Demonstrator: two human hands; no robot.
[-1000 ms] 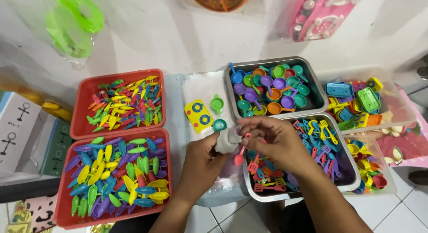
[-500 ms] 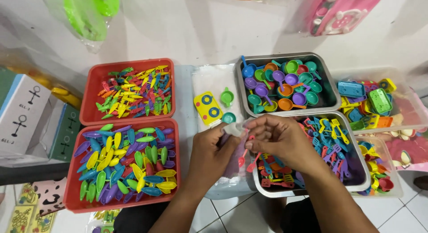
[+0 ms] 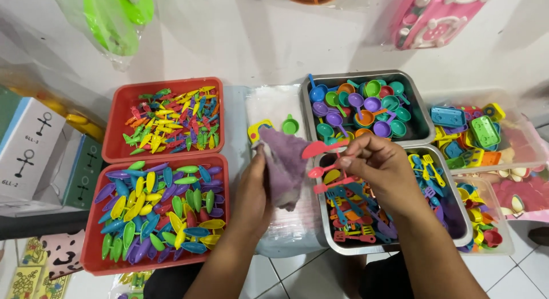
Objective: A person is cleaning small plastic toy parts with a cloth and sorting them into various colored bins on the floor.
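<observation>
1. The surface [image 3: 234, 140] is pale, standing above a tiled floor [image 3: 297, 273].
2. Two red trays [image 3: 117, 110] sit at left.
3. Two metal trays [image 3: 420, 113] sit at right.
4. Clear bins [image 3: 526, 142] stand furthest right.

Two red trays [image 3: 166, 84] sit at the left, one behind the other, each heaped with more small coloured pieces than I can count. Two metal trays [image 3: 420, 113] stand at the right, two clear tubs [image 3: 523, 144] beyond them. One green cup [image 3: 290, 126] is on the white stack. Two hands [image 3: 380, 167] are in view.
</observation>
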